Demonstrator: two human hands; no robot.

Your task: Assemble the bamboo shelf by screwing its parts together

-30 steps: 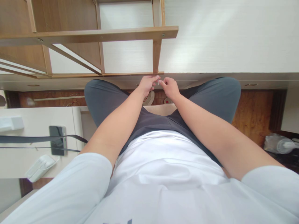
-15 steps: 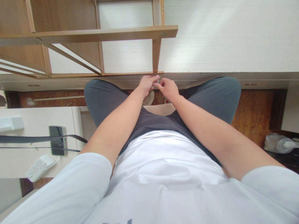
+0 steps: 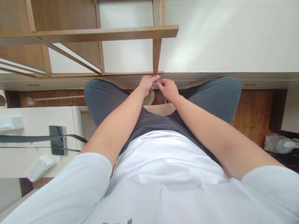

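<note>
My left hand point(image 3: 146, 84) and my right hand point(image 3: 168, 88) meet fingertip to fingertip above my knees, at the foot of a wooden shelf frame's upright point(image 3: 156, 53). Between the fingertips is a small thin silvery metal piece point(image 3: 158, 81). The fingers of both hands are pinched together on it. It sits right at the lower rail point(image 3: 105, 74) of the frame, where the upright joins it. What kind of piece it is cannot be made out. The frame lies against a white board point(image 3: 221, 40).
At the left stands a white side table point(image 3: 28, 165) with a dark phone point(image 3: 57, 140), a black strap point(image 3: 35, 138), a white case point(image 3: 38, 167) and a white box point(image 3: 10, 123). A crumpled plastic bag point(image 3: 279, 143) lies on the wooden floor point(image 3: 252, 112) at the right.
My right hand has moved slightly left, closer to my left hand, so the gap around the metal piece has narrowed. Little else has shifted.
</note>
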